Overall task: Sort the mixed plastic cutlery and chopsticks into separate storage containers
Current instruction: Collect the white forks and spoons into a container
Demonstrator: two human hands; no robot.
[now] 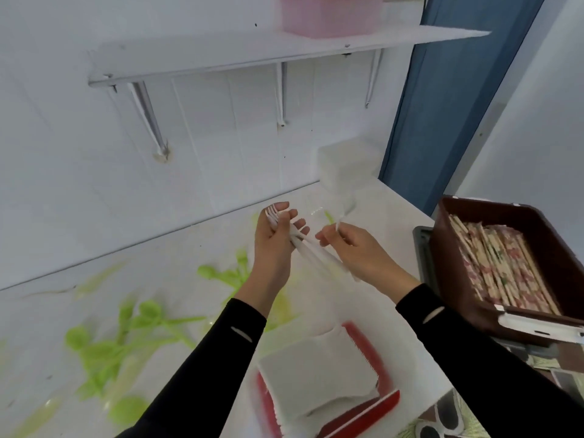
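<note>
Head view, sorting at a white counter [196, 248]. Centre of the frame: the left hand [275, 245] is raised palm toward the camera and grasps a bundle of white forks [300, 241]; the fingers are curled loosely about the bundle rather than clenched tight; the tines stand up past the fingertips toward the upper left, and the handles run down and to the right, out below the palm. Just right of it, the right hand [358, 245] pinches a single white utensil [343, 214] between thumb and forefinger, the other fingers curled beneath; the utensil rises above the pinch, and blur hides what kind it is; the fork handles pass close under this hand, whether touching it cannot be told. The two hands are near each other but apart.

Right edge of the frame: a brown container [550, 248] is packed with paper-wrapped chopsticks [499, 267], well apart from both hands. Lower left: green spoons [148, 309] lie scattered on the counter. Bottom centre, below the forearms: a red tray [363, 343] carries a stack of white sheets [316, 374]. Behind the hands a translucent white box [347, 162] stands against the wall; upper part of the frame: a wall shelf [252, 58] bears a pink box [331, 17].
</note>
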